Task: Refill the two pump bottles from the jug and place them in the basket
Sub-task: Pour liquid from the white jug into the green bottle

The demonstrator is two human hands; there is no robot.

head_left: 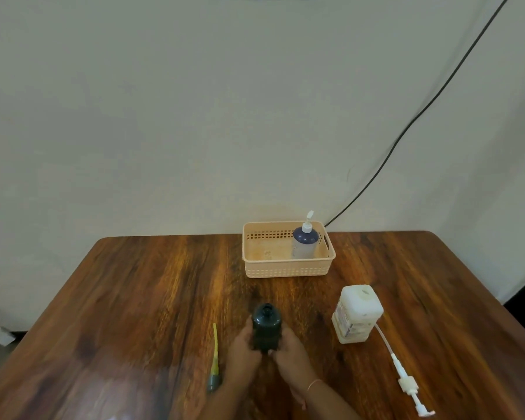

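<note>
A dark green pump bottle (266,324) stands upright near the table's front middle with its neck open and no pump on it. My left hand (243,351) and my right hand (290,354) wrap its lower body from either side. Its dark pump head with a yellow tube (214,359) lies on the table to the left. A white square jug (357,313) stands at the right with its top open. The jug's white pump (406,381) lies beside it. A second bottle, blue with a white pump (305,241), stands in the peach basket (285,269).
The wooden table (134,298) ends at a pale wall behind the basket. A black cable (406,128) runs down the wall to the table's back edge. The basket's left half holds nothing.
</note>
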